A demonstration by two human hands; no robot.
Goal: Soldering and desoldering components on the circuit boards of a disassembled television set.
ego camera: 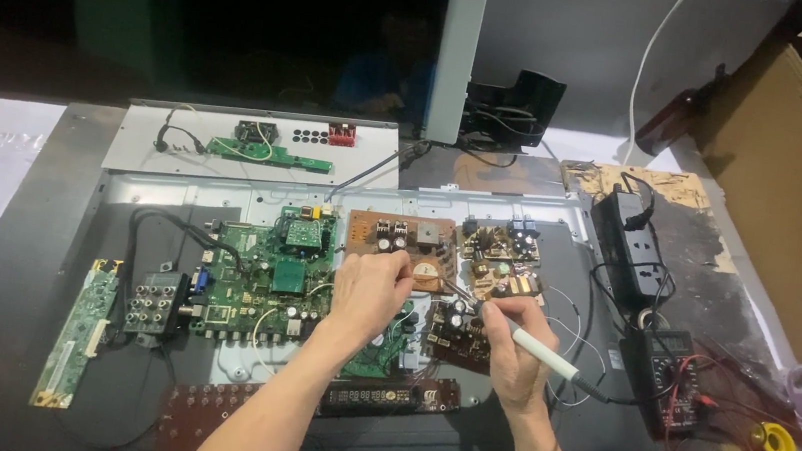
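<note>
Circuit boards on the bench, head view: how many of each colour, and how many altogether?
Green boards: 3 (large main board, narrow strip at the left, small strip on the grey panel)
Brown boards: 4 (one by the left hand at, one beside it, one by the right hand at, one at the front)
Total: 7
</note>
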